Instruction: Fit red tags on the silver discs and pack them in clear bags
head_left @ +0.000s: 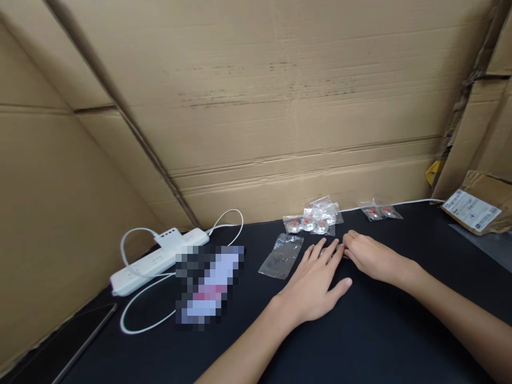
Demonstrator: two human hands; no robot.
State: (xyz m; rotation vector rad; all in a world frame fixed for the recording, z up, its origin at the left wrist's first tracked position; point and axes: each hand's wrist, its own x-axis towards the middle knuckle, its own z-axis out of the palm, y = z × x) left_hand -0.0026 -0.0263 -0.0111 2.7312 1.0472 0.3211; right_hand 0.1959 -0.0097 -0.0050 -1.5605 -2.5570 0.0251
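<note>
My left hand lies flat on the black tabletop, its fingers spread and its thumb stretched to the right. Under and between its fingertips shows part of a small shiny item, mostly covered. Right beside those fingertips, my right hand has its fingers curled together at the edge of that item; what they pinch is hidden. An empty-looking clear plastic bag lies flat just left of my left hand. Behind the hands is a cluster of small clear bags holding round silvery pieces with red marks.
More small bags lie at the back right. A labelled brown package stands at the far right. On the left are a white power strip, looping white cables and a blurred-out item. Cardboard walls enclose the table.
</note>
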